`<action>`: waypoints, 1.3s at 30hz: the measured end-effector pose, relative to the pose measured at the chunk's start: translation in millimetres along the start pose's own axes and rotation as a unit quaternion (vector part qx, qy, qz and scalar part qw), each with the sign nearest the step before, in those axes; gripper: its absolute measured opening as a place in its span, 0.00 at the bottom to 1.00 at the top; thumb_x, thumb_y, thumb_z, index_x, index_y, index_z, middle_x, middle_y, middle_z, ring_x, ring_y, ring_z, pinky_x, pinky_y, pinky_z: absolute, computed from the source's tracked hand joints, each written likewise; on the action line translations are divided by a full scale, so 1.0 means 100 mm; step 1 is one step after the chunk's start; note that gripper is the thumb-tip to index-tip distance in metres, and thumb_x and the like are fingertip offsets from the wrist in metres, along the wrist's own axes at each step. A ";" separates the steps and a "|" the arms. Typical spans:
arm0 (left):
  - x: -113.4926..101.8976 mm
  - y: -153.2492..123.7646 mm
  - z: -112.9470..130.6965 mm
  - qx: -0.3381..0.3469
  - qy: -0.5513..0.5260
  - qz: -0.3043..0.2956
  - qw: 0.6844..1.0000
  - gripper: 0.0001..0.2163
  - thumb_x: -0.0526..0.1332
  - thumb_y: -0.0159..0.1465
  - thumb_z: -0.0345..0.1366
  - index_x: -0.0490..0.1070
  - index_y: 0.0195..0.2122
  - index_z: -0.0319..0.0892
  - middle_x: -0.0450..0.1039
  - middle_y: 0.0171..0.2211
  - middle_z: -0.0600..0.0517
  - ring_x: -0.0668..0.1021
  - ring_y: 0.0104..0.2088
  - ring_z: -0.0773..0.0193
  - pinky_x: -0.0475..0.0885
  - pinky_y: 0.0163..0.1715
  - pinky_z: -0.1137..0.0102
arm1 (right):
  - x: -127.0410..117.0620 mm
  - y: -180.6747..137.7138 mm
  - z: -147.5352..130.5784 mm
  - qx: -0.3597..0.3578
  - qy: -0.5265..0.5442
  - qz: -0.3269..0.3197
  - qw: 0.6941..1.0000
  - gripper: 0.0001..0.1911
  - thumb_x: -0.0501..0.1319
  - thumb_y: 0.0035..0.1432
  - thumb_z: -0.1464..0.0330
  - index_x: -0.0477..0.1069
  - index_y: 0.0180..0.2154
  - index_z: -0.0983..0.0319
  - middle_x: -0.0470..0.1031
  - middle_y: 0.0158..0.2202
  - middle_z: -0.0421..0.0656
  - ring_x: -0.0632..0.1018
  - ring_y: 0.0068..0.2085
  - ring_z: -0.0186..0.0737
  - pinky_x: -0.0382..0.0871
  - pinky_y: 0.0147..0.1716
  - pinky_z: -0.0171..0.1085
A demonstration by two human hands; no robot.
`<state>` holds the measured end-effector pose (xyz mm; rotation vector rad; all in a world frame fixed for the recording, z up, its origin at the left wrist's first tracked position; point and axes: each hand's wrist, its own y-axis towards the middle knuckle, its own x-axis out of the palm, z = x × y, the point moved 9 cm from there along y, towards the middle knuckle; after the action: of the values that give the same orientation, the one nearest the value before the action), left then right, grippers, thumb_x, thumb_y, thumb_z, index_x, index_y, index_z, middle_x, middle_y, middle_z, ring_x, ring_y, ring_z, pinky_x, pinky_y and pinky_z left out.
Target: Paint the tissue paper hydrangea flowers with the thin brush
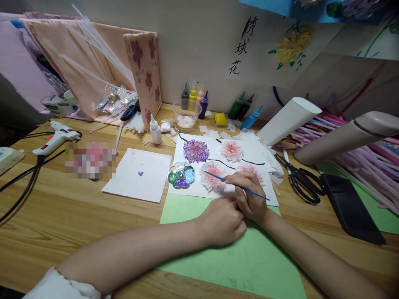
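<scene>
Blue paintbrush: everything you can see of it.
The paintbrush is thin and straight, with a plain blue handle. The right hand grips it partway along, fingers hiding that stretch. It slants, tip pointing far-left over the lower-left pink-and-white flower, butt end near-right. Whether the tip touches petals, I can't tell; handle material is unclear.

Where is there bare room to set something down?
Lower left: bare wood between the white paper, the black cables and the left forearm. Another is the green sheet between the forearms. It's crowded around the flower picture, at the back by the bottles, and at right by the scissors.
</scene>
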<state>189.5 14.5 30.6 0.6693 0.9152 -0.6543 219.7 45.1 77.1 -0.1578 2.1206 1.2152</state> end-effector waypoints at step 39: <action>0.01 0.00 0.03 0.021 -0.017 -0.005 1.000 0.10 0.56 0.60 0.33 0.74 0.33 0.33 0.76 0.31 0.43 0.76 0.38 0.54 0.70 0.40 0.63 | -0.04 0.02 -0.05 -0.006 0.044 0.019 0.999 0.12 0.49 0.61 0.73 0.66 0.44 0.59 0.77 0.37 0.45 0.75 0.38 0.42 0.67 0.38 0.44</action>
<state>191.2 12.1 30.7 0.6883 0.8759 -0.6937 219.0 41.2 83.0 -0.1795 2.2005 1.2654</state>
